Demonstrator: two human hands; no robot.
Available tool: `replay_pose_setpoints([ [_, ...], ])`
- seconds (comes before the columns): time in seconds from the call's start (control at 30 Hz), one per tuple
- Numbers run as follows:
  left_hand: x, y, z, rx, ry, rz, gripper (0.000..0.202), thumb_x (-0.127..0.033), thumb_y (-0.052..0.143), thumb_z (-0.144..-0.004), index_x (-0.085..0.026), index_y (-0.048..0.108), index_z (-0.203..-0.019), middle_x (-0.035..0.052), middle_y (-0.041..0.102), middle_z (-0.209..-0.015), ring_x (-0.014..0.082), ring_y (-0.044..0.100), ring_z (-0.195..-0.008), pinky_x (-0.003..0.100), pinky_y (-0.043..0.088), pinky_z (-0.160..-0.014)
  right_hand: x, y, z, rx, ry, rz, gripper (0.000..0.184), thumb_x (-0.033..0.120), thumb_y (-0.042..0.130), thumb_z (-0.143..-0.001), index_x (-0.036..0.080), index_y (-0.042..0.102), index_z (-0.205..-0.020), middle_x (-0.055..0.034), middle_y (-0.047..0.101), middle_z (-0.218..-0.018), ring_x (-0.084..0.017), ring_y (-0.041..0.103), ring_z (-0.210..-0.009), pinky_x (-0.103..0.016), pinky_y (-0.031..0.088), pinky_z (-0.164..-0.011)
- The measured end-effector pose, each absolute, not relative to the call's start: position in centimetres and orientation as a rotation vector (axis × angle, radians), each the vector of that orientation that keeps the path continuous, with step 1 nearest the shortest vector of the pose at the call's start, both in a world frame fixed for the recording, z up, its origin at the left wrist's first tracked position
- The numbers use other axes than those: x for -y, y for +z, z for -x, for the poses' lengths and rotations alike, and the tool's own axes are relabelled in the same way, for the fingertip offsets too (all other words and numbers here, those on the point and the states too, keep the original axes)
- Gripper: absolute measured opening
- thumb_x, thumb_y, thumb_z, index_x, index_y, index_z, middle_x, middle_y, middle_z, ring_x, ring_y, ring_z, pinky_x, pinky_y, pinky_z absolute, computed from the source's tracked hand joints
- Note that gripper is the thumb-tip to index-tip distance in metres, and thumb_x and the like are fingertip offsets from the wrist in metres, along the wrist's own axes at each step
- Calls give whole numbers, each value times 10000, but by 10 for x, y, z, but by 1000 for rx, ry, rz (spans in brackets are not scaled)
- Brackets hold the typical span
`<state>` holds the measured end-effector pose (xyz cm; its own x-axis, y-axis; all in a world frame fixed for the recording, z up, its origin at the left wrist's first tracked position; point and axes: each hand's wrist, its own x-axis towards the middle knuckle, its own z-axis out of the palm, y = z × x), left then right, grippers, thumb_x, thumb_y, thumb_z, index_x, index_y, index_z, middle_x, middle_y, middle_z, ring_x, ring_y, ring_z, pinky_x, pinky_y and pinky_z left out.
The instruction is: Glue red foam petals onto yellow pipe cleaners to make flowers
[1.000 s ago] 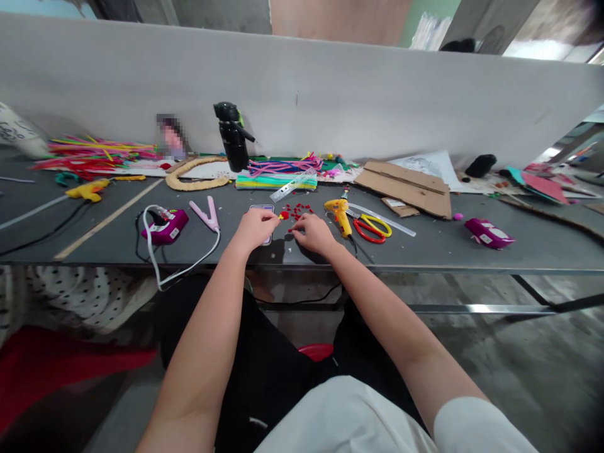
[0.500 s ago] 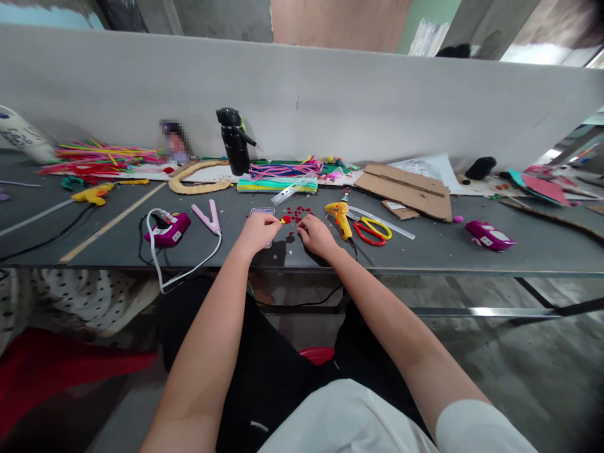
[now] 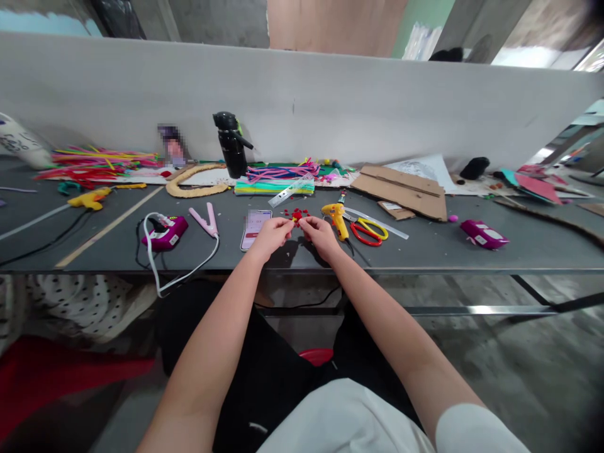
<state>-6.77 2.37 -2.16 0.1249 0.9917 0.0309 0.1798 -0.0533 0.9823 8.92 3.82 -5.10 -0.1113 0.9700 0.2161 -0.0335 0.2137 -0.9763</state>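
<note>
Both grips, left hand [image 3: 271, 234] and right hand [image 3: 321, 231], pinch one small red piece [image 3: 296, 218], while loose red bits [image 3: 286, 212] at twelve o'clock look unused.

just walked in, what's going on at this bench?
A person sits at a dark table with both hands brought together. The left hand and right hand pinch a small red piece between the fingertips. Loose red bits lie just behind it. A phone lies to the left, a glue gun and scissors to the right.
</note>
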Motion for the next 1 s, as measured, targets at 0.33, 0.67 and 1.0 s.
replay_pose_setpoints([
  [0.33, -23, -28, 52, -1129, 1128, -1308, 314, -422, 688, -823, -133, 594, -745, -30, 512, -593, 57, 414, -457, 197, 309, -451, -37, -55, -87, 1294, 1095, 955, 404, 568, 675, -750, 171, 644, -821, 30, 527, -618, -107, 415, -570, -254, 341, -551],
  [0.67, -23, -32, 44, -1145, 1144, -1273, 289, -385, 680, -851, -129, 598, -745, -28, 524, -571, 65, 420, -441, 199, 310, -436, -39, -58, -87, 1296, 1006, 1000, 379, 548, 632, -779, 172, 633, -822, 4, 585, -671, -134, 491, -629, -270, 405, -609],
  [1.0, -26, -36, 42, -1145, 1231, -1263, 250, -367, 648, -881, -136, 605, -796, -36, 518, -581, 66, 425, -449, 197, 308, -440, -36, -56, -86, 1318, 969, 1007, 376, 549, 626, -784, 176, 621, -825, -8, 613, -708, -142, 514, -649, -280, 434, -641],
])
